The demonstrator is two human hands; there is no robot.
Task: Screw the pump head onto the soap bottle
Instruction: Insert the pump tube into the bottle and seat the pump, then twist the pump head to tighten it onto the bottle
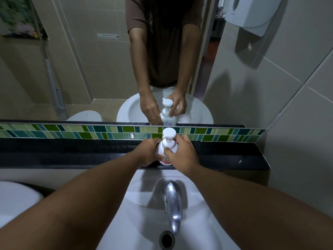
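A white soap bottle (161, 150) with a coloured label stands upright on the black ledge (72, 156) behind the sink. Its white pump head (169, 134) sits on top of the neck. My left hand (148, 152) wraps around the bottle's body from the left. My right hand (182, 153) pinches the pump's collar from the right with thumb and fingers. The lower part of the bottle is mostly hidden by both hands. The mirror above repeats the scene.
A chrome tap (172, 201) stands over the white sink (140, 222), with the drain (167, 239) below. A green tile strip (90, 132) runs under the mirror (81, 69). A white paper dispenser (250, 13) hangs on the right wall.
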